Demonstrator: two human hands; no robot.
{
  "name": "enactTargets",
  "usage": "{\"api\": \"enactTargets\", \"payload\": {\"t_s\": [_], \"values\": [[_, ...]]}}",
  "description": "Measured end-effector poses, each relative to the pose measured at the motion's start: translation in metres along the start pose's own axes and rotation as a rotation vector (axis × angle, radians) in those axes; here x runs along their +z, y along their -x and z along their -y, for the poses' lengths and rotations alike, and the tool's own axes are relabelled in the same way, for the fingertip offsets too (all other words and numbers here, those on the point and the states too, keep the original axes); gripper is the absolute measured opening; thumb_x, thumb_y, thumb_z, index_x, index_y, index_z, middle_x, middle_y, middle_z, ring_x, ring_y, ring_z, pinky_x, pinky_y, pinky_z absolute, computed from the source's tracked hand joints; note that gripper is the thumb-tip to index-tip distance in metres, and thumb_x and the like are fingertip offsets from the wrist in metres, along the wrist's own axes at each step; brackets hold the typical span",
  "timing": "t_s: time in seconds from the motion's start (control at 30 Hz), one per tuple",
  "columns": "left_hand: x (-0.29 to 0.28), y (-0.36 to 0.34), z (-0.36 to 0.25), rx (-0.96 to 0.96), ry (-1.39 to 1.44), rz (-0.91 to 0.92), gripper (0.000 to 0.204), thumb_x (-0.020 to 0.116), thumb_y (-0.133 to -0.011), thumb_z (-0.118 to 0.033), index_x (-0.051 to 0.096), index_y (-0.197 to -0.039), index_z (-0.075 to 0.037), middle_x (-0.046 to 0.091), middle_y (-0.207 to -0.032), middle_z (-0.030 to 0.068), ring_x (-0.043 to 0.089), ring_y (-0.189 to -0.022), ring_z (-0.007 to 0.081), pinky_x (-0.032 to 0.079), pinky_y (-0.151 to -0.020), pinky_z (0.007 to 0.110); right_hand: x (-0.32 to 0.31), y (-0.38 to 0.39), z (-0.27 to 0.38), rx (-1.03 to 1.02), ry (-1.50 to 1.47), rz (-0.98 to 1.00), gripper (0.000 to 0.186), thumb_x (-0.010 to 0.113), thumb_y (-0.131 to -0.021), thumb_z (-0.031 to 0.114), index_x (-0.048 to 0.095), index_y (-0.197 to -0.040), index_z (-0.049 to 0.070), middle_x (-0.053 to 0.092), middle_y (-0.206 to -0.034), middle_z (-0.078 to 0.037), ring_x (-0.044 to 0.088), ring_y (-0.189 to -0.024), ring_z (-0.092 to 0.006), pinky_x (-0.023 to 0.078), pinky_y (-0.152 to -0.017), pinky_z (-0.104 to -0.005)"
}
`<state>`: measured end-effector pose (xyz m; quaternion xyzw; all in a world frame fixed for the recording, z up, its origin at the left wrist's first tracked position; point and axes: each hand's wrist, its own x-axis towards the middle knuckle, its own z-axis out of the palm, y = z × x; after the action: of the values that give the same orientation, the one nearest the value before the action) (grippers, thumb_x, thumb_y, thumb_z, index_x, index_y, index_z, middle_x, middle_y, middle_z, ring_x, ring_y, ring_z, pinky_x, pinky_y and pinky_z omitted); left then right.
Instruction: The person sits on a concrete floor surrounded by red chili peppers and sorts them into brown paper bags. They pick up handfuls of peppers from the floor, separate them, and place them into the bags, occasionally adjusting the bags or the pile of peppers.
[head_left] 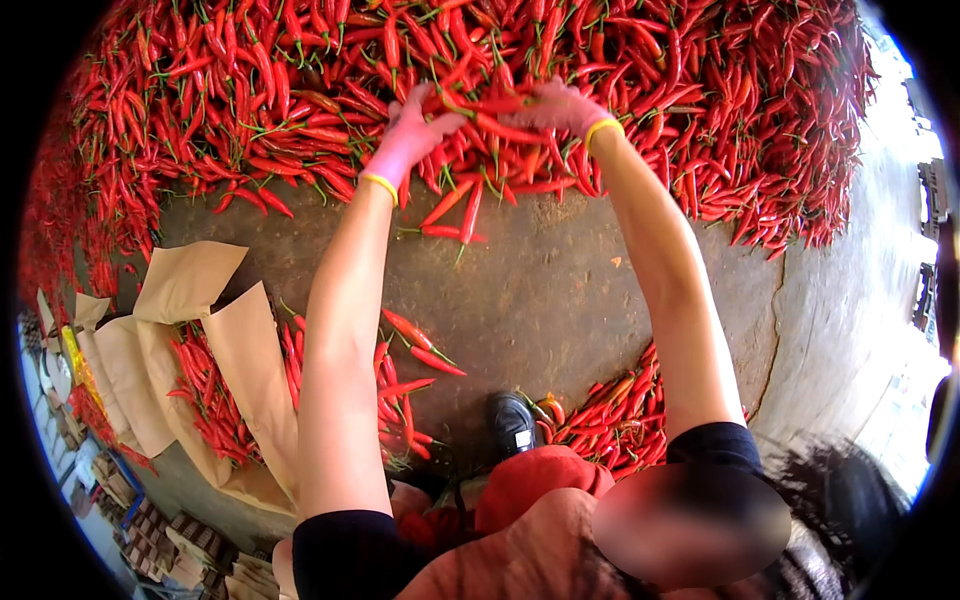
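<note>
Both my hands wear pink gloves with yellow cuffs and reach to the near part of a wide pile of red chili peppers (280,105). My left hand (408,138) lies at the peppers with its thumb spread away from its fingers. Facing it, my right hand (568,108) points its fingers leftward among the peppers. Those fingertips are smeared by motion, so their grip is unclear. Between the hands, a few blurred peppers (495,104) lie near the right fingertips. Loose peppers (470,212) with green stems rest on the floor just below the pile.
An opened brown paper bag (250,350) holding red peppers stands at the left. More peppers lie on the concrete floor (500,290) beside my left forearm. A smaller pepper heap (615,415) sits near my black shoe (512,425). A crack (775,330) runs along the floor at right.
</note>
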<state>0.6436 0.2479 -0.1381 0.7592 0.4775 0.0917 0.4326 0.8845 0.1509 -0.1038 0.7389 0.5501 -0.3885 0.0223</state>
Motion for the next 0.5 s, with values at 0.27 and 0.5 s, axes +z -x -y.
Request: {"api": "enactTargets", "payload": {"t_s": [0.27,0.5], "values": [[0.032,0.128,0.016,0.036,0.045,0.397,0.108,0.083,-0.075,-0.040,0.019,-0.158,-0.011,0.023,-0.156,0.0276,0.032,-0.143,0.0394,0.032,-0.114,0.043,0.117,0.063,-0.059,-0.070,0.053,-0.226,0.071,0.071,-0.085,0.043,0.047,-0.145,0.013,0.043,-0.146,-0.024,0.033,-0.141,-0.0401,0.031,-0.115,-0.0480],[-0.032,0.220,0.030,0.181,0.109,0.079,0.077,0.069,-0.086,-0.008,0.032,-0.153,-0.010,0.034,-0.153,0.0210,0.046,-0.130,0.0298,0.048,-0.091,0.033,0.150,0.150,-0.019,-0.177,-0.018,-0.841,0.075,0.074,-0.073,0.028,0.048,-0.142,0.017,0.040,-0.148,-0.020,0.033,-0.138,-0.0450,0.031,-0.111,-0.0604]]}}
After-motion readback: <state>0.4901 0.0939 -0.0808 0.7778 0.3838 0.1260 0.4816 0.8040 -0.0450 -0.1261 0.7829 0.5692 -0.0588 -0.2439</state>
